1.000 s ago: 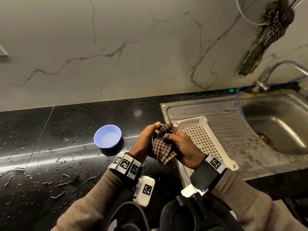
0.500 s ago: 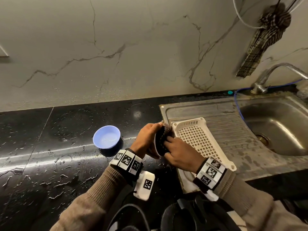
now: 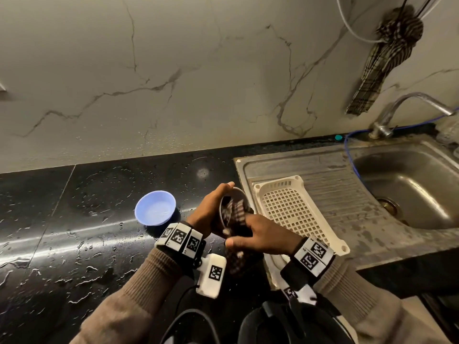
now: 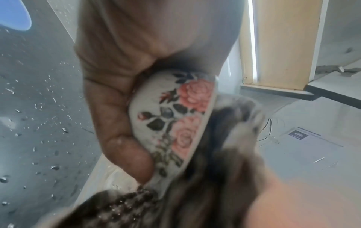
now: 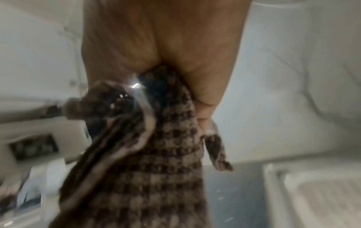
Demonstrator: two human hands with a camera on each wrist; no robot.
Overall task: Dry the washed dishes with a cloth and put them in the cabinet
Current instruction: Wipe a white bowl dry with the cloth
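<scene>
At frame centre the left hand (image 3: 207, 214) grips the rose-patterned bowl (image 4: 171, 123), tilted on its side above the tabletop (image 3: 74, 244), fingers (image 4: 125, 155) curled round its outer wall. The right hand (image 3: 263, 235) has its fingers clamped on the checked cloth (image 3: 236, 217), stuffed into the bowl's mouth. To dry well, I'd turn the bowl against the cloth, pressing into the base and round the rim, keeping the grip firm since wet glaze is probably slippery. Count: one floral bowl, one blue bowl (image 3: 155, 207) at left centre, one cloth in use, one more cloth (image 3: 387, 58) hanging upper right, one basket (image 3: 293, 209).

Glossy, seemingly ceramic bowl (image 4: 171, 123); woven cloth (image 5: 156, 169).
</scene>
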